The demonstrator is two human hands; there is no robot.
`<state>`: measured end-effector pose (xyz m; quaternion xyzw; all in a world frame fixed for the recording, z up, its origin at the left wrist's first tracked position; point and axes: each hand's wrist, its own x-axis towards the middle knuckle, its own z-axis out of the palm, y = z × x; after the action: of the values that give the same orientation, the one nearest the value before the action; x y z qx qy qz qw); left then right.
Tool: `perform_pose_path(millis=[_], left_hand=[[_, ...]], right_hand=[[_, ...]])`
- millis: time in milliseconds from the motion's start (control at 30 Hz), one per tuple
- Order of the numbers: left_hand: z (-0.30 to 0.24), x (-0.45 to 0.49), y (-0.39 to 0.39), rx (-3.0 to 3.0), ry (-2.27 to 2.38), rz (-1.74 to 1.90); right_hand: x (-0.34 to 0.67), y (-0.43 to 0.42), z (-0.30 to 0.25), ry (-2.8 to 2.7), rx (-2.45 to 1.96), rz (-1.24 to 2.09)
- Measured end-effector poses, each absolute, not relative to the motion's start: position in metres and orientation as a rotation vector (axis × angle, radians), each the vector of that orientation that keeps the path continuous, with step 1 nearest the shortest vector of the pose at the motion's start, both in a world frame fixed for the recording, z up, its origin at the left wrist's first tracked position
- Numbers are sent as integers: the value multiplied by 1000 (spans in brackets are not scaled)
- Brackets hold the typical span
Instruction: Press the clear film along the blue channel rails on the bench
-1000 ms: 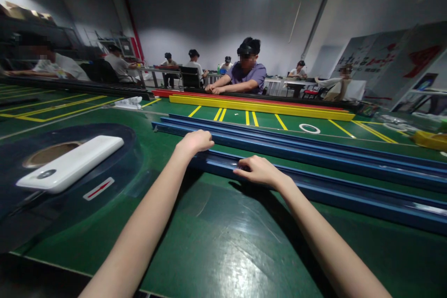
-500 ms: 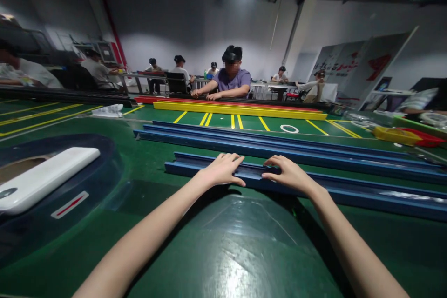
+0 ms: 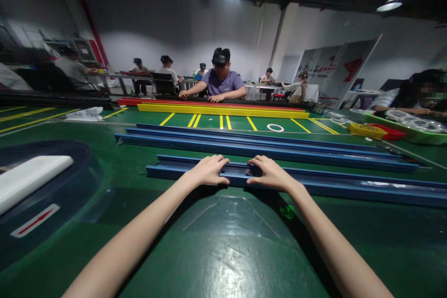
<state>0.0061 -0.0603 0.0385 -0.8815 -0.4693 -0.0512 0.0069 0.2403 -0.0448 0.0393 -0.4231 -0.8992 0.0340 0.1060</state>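
Note:
A long blue channel (image 3: 349,187) with raised side walls lies across the green table in front of me. My left hand (image 3: 209,170) straddles it, thumb on the near wall and fingers over the far wall. To the right, a short gap away, my right hand (image 3: 268,173) grips the same channel in the same way. Between the hands a stretch of the channel's trough is visible; the fingertips on the far side are partly hidden. Just beyond lies a second set of blue channels (image 3: 216,145), apart from my hands.
A yellow strip (image 3: 223,110) and red strip lie farther back, before a person (image 3: 223,81) in a purple shirt. A white object (image 3: 35,179) lies on a dark round piece at left. A white ring (image 3: 275,128) and a green tray (image 3: 412,132) are beyond, right.
The view has swung right, so the table and background sit farther left. Another person shows at the right edge. My hands stay around the near channel, their placement on it much the same.

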Motion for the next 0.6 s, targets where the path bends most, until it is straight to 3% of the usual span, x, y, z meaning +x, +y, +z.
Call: perform_pose_path(millis=[600], left_hand=[[50,-109,-28,-2627,-2018,105]], right_hand=[[281,-30,27,-2489,-1459,-53]])
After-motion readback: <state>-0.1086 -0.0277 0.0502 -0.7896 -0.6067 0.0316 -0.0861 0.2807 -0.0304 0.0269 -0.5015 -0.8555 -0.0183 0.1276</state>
